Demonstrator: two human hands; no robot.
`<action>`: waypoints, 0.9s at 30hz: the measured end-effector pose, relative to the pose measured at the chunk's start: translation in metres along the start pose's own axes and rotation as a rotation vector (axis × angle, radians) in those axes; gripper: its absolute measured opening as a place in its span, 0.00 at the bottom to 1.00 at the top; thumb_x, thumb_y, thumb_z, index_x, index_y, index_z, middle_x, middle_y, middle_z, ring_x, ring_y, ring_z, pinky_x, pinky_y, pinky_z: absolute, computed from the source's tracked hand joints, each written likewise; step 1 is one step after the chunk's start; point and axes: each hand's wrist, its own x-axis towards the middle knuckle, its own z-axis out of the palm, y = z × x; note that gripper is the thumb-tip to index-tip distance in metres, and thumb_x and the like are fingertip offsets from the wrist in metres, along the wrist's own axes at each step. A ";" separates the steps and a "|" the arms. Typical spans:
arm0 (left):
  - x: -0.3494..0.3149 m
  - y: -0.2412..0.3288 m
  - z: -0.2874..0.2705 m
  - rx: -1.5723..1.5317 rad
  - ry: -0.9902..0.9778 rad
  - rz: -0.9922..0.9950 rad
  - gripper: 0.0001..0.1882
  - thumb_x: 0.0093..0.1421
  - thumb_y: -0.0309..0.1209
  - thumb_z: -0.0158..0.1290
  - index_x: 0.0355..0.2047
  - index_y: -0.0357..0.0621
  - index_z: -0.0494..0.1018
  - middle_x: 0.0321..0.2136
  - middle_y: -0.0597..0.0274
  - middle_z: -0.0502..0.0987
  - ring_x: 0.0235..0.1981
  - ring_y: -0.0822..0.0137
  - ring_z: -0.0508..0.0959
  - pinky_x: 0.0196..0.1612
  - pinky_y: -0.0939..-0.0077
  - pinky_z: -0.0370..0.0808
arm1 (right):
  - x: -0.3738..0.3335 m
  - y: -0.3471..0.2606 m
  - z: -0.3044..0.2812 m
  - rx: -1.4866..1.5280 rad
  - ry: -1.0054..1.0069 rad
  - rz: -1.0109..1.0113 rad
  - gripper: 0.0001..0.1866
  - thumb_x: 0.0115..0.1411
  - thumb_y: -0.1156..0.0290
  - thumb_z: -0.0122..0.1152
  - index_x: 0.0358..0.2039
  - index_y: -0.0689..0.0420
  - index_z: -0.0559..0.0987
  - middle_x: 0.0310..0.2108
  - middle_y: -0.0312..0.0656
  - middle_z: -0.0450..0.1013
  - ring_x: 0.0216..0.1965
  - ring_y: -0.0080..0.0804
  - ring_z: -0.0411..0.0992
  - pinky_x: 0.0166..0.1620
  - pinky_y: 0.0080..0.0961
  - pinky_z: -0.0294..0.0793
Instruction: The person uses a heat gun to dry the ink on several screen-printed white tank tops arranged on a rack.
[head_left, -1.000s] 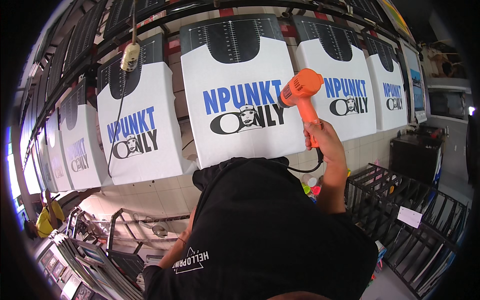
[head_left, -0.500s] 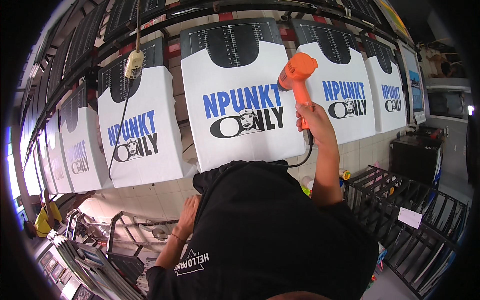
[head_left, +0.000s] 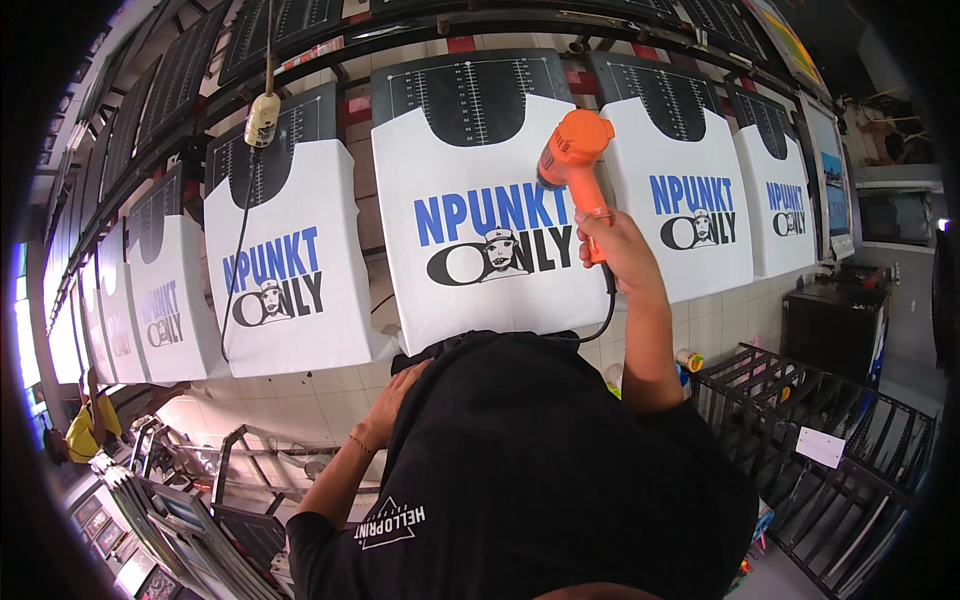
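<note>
My right hand (head_left: 622, 258) grips the handle of an orange heat gun (head_left: 572, 152), its nozzle turned down and left at a white T-shirt (head_left: 470, 300). The shirt has a blue and black print and is stretched over a black platen (head_left: 470, 95) straight ahead. A black cord drops from the gun's handle past my wrist. My left hand (head_left: 395, 395) holds nothing; its fingers lie at the T-shirt's lower edge, against my own black shirt.
More printed white shirts sit on platens to the left (head_left: 285, 300) and right (head_left: 690, 235) in a curved row. A cable with a pale plug block (head_left: 262, 115) hangs at upper left. A black wire rack (head_left: 820, 450) stands right, framed screens (head_left: 170, 510) lower left. A person in yellow (head_left: 85, 430) is far left.
My right hand has raised the heat gun and shifted it slightly left over the print. My left hand has risen from below to the T-shirt's lower edge.
</note>
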 end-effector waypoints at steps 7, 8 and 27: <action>0.002 0.001 0.002 -0.034 0.024 -0.004 0.36 0.57 0.39 0.49 0.63 0.37 0.54 0.62 0.49 0.58 0.61 0.50 0.61 0.63 0.61 0.56 | 0.003 0.001 0.000 -0.042 -0.018 0.008 0.16 0.59 0.57 0.60 0.34 0.58 0.72 0.25 0.34 0.67 0.20 0.20 0.67 0.23 0.19 0.67; 0.001 0.000 0.003 -0.040 0.025 -0.013 0.36 0.57 0.39 0.49 0.63 0.38 0.54 0.62 0.50 0.58 0.60 0.50 0.61 0.63 0.61 0.57 | 0.002 -0.001 0.000 -0.043 -0.016 0.022 0.16 0.59 0.57 0.60 0.34 0.58 0.72 0.25 0.34 0.67 0.20 0.20 0.67 0.23 0.19 0.67; 0.164 -0.075 -0.055 -0.115 0.959 -0.235 0.25 0.66 0.34 0.45 0.59 0.32 0.58 0.54 0.44 0.67 0.49 0.52 0.72 0.51 0.64 0.70 | -0.025 0.005 0.003 -0.046 -0.051 0.016 0.16 0.58 0.60 0.59 0.34 0.62 0.72 0.24 0.35 0.67 0.20 0.20 0.68 0.22 0.19 0.67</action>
